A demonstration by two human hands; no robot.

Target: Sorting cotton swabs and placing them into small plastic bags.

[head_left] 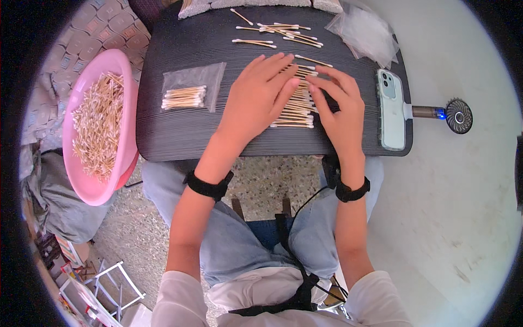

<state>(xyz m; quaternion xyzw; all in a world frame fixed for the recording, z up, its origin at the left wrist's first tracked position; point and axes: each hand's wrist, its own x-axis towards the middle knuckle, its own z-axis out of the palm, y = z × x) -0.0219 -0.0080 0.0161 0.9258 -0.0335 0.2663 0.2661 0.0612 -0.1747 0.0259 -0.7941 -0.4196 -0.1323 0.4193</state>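
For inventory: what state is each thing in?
Nearer white-tipped wooden swabs: lined up
Farther wooden swabs: scattered
Left hand: open, palm down
Right hand: fingers bent
Left clear plastic bag: flat, apparently holding swabs
Right clear plastic bags: piled
Pink plastic basin: swab-filled
Pale rectangular phone: back up
Round black fan: light on

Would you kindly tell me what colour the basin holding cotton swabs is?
The basin is pink, as the head view shows.

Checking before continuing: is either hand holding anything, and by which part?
The left hand lies over the cotton swabs, the right hand at their right ends; whether either holds one is unclear.
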